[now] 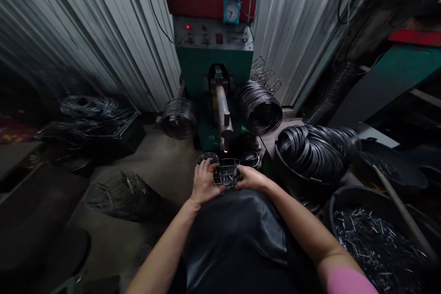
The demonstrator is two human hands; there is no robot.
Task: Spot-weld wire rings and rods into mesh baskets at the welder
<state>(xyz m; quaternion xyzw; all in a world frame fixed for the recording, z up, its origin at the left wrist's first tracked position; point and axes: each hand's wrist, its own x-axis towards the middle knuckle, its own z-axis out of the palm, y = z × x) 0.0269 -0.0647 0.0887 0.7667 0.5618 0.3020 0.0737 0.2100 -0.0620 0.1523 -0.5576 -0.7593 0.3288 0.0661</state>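
Note:
My left hand and my right hand both grip a small wire basket from either side, held just above my lap, which is covered by a black apron. The basket sits right under the tip of a metal arm that sticks out of a green and red machine; a small bright glow shows at the arm's tip. Fingers of both hands are curled round the basket's wires.
Coils of dark wire rings fill a tub on the right. A black bucket of short wire pieces stands at the lower right. Finished wire baskets lie on the floor on the left. Corrugated metal walls stand behind.

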